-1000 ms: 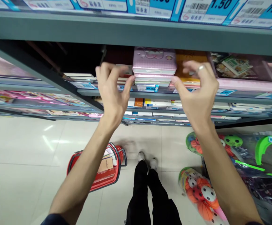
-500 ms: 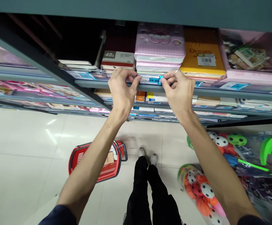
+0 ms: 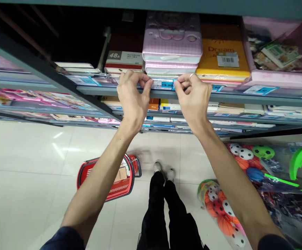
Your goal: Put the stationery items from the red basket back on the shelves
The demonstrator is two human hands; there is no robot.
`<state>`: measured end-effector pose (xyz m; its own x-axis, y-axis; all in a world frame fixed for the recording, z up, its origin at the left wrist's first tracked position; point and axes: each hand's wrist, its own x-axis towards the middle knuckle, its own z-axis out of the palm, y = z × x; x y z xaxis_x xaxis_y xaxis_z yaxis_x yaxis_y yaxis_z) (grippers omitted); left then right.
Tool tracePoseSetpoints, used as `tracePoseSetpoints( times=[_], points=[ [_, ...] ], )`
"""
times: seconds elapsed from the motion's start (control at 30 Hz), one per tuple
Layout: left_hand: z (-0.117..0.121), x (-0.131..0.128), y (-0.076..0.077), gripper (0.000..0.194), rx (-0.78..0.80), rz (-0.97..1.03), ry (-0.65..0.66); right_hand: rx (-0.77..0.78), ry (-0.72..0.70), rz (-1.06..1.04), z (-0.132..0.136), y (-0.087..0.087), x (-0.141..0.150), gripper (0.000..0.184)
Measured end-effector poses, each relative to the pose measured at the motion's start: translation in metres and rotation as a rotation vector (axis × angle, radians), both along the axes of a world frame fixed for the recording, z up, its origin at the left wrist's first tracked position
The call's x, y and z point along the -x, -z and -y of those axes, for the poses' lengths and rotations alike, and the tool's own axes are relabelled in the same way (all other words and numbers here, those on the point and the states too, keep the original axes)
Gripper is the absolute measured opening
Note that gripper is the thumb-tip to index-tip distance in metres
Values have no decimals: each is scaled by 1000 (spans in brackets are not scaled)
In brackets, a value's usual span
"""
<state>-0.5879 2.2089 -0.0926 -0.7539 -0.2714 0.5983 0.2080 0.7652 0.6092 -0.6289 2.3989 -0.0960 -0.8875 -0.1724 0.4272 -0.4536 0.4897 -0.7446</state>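
A blue-and-white price tag (image 3: pixel 163 84) reading 19.90 sits at the shelf's front edge. My left hand (image 3: pixel 134 95) pinches its left end between thumb and fingertips. At the tag's right end, my right hand (image 3: pixel 193 99), with a ring on one finger, pinches in the same way. Just above the tag lies a stack of pink padded notebooks (image 3: pixel 172 40). A dark red 48k notebook (image 3: pixel 126 57) is beside them on the left, and a yellow notebook (image 3: pixel 220 55) marked "Dream" on the right.
A pink bin (image 3: pixel 278 78) with small packets stands at the shelf's right. Lower shelves hold more books. On the floor are a red shopping basket (image 3: pixel 118 191) to the left of my feet and a net of toy balls (image 3: pixel 224 215) to the right. A dark shelf upright (image 3: pixel 70 81) slants at left.
Both hands have shifted slightly left and up in the picture along with the shelf as the view moved. They still grip the same price tag.
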Motion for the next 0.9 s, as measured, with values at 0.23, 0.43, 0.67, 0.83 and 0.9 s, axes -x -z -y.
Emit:
tracePoseSetpoints(
  times=[0.23,0.43,0.67,0.83,0.9],
  points=[
    [-6,-12,-6,17,-26,-42,-28,-1,100,-84,3,-3,-12,24],
    [-39,-182,114,18,-210,546,-205,-176,93,427,-32,117,-140,42],
    [1,-445,261,15,-261,1299,-396,-863,-301,1176,-112,233,-422,29],
    [103,-508,340,13,-169,1632,-500,-1116,-308,1332,-112,285,-495,73],
    [137,-507,385,16,-126,1699,-480,-1190,-320,1327,-94,318,-495,84]
  ],
)
